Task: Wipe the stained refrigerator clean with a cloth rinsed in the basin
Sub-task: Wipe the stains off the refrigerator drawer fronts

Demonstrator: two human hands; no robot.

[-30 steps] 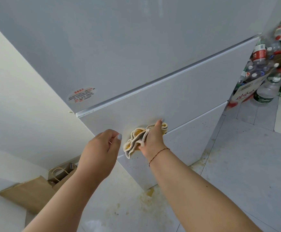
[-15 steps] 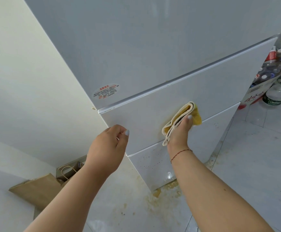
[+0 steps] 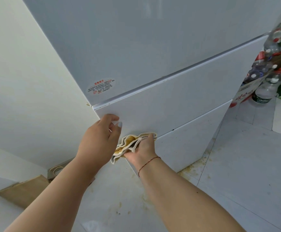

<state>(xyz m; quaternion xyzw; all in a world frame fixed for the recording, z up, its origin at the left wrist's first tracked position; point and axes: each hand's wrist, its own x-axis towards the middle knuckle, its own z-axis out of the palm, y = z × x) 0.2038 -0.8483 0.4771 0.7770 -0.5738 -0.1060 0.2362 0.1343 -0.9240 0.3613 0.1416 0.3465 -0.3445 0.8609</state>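
Observation:
The white refrigerator point(image 3: 170, 52) fills the upper view, with a middle drawer front point(image 3: 178, 104) and a lower drawer front point(image 3: 186, 144) that carries small dark specks. My right hand point(image 3: 142, 150) presses a folded, yellow-stained cream cloth point(image 3: 129, 142) against the seam between the two drawers, near the left corner. My left hand point(image 3: 101, 139) is loosely curled, its fingertips touching the left corner of the middle drawer just above the cloth. No basin is in view.
Yellow-brown stains spread over the tiled floor point(image 3: 193, 168) at the refrigerator's base. A brown paper bag point(image 3: 26, 190) lies at the lower left by the wall. A cardboard box point(image 3: 243, 94) and several plastic bottles point(image 3: 267, 87) crowd the right side.
My right hand has dragged the cloth down and left, from the middle drawer's face to the seam by the left corner. My left hand has risen onto the drawer's corner.

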